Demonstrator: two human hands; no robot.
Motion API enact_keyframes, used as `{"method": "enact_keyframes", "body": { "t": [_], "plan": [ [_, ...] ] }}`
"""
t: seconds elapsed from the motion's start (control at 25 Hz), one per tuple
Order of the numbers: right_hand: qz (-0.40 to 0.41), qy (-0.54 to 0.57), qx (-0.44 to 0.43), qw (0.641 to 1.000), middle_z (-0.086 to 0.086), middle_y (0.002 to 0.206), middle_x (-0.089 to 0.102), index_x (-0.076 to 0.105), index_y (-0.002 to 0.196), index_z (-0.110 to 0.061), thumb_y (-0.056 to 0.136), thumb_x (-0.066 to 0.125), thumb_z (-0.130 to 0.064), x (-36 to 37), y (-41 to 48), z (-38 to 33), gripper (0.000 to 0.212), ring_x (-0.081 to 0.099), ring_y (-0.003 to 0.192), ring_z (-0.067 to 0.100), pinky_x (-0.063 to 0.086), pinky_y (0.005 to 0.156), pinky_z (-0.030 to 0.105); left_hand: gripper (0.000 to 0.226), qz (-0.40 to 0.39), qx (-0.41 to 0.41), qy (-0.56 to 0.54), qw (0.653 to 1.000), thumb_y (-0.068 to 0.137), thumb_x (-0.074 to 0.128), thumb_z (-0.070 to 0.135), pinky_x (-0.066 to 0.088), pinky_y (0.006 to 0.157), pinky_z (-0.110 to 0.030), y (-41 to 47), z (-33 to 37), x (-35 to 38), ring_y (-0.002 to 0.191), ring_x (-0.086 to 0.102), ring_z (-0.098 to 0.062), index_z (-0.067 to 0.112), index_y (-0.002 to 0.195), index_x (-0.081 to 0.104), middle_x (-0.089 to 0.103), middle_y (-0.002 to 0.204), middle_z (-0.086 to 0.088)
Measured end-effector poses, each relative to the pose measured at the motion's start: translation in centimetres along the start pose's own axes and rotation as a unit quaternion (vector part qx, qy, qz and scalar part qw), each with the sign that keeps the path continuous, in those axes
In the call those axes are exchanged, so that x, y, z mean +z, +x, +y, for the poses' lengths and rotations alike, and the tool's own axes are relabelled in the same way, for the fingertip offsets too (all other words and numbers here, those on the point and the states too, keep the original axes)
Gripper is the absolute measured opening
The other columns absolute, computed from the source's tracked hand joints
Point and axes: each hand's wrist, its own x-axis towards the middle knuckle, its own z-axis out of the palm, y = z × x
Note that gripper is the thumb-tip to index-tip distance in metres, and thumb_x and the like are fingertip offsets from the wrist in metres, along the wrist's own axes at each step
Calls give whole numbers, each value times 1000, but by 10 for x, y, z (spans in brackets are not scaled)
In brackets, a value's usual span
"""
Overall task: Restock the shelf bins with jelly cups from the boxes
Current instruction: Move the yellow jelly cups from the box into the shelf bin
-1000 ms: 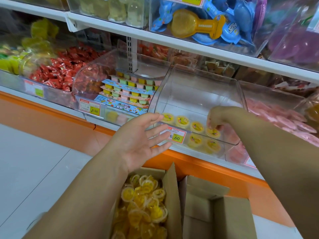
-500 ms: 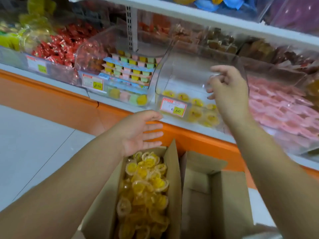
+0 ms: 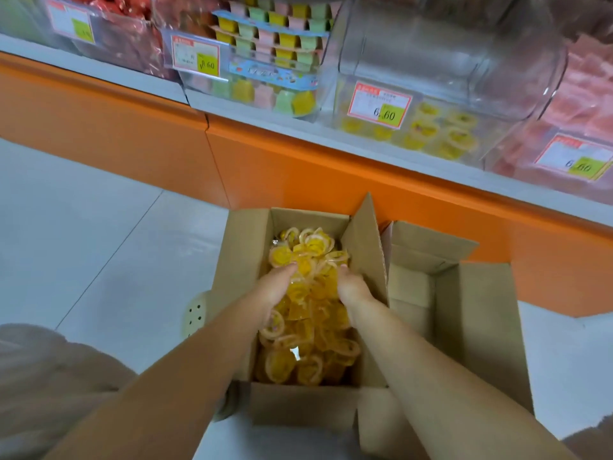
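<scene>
Both hands have dropped from the bin [image 3: 447, 61] into the box [image 3: 238, 260], left hand [image 3: 277, 288] and right hand [image 3: 353, 288] flanking a heap of cups [image 3: 308, 313] between them, fingertips buried so I cannot tell whether they have closed, likely starting another scoop for the near-empty bin above.

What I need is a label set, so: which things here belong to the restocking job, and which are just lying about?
In the job: left hand, right hand, yellow jelly cups they dig into, cardboard box holding them, clear bin with few yellow cups.
Lying about: second box, red sweets bin, pastel cup packs, pink sweets bin.
</scene>
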Motion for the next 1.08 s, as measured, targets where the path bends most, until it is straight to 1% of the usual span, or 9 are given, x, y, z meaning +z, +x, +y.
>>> {"method": "enact_keyframes", "body": {
  "t": [0.16, 0.28, 0.4, 0.52, 0.6, 0.68, 0.8, 0.96, 1.08],
  "plan": [
    [28, 0, 37, 999, 13, 155, 29, 28, 150, -8, 103, 17, -47, 15, 31, 7, 61, 27, 142, 32, 21, 116, 43, 65, -13, 7, -15, 1000, 96, 38, 67, 33, 109, -60, 21, -6, 4, 142, 36, -33, 37, 153, 32, 32, 160, 0],
    [39, 36, 77, 996, 3, 153, 26, 29, 148, -32, 97, 26, -58, 29, 44, 9, 57, 33, 137, 31, 38, 103, 53, 67, -34, 4, -13, 999, 94, 37, 69, 42, 102, -61, 34, -2, 5, 141, 38, -33, 41, 154, 27, 31, 160, 2],
    [22, 69, 45, 996, -3, 153, 19, 28, 145, -43, 95, 32, -61, 33, 38, 13, 54, 39, 130, 29, 50, 88, 50, 65, -29, 13, 23, 999, 97, 36, 66, 46, 97, -61, 42, 2, 8, 142, 35, -34, 43, 156, 19, 22, 163, 3],
    [25, 71, 35, 997, -3, 155, 11, 28, 147, -40, 95, 36, -60, 35, 49, 11, 56, 32, 135, 27, 46, 96, 53, 69, -28, 4, 61, 998, 97, 36, 67, 49, 92, -66, 48, 5, 12, 145, 29, -37, 43, 157, 11, 10, 165, 4],
    [14, 90, 35, 995, -3, 145, 22, 39, 136, -37, 94, 39, -59, 31, 53, 11, 47, 41, 121, 23, 53, 85, 52, 71, -26, 0, 76, 997, 95, 36, 70, 53, 85, -65, 49, 6, 12, 144, 29, -38, 45, 156, 11, 7, 165, 5],
    [-15, 109, 43, 993, -5, 140, 30, 42, 126, -38, 93, 39, -62, 25, 55, 12, 41, 44, 119, 22, 57, 77, 51, 76, -43, -5, 64, 997, 85, 40, 79, 55, 77, -65, 57, 3, 10, 141, 33, -39, 51, 153, 17, 13, 164, 6],
    [-54, 114, 61, 990, -7, 138, 33, 36, 134, -38, 96, 36, -59, 21, 58, 10, 43, 39, 127, 25, 56, 75, 50, 77, -75, -34, 33, 996, 74, 43, 85, 52, 70, -71, 67, 3, 9, 139, 35, -41, 59, 145, 27, 22, 162, 5],
    [-75, 117, 74, 988, -4, 131, 36, 35, 121, -36, 98, 40, -52, 17, 60, 8, 27, 41, 118, 23, 56, 77, 55, 73, -105, -78, -11, 991, 84, 49, 77, 52, 73, -70, 69, 10, 10, 141, 31, -45, 48, 148, 31, 24, 161, -3],
    [-84, 137, 79, 984, -3, 132, 40, 39, 120, -37, 96, 43, -54, 13, 60, 13, 29, 44, 113, 21, 55, 79, 57, 83, -137, -119, -74, 981, 66, 65, 77, 53, 71, -70, 73, 11, 11, 135, 38, -46, 43, 140, 47, 35, 155, -8]
  ]
}}
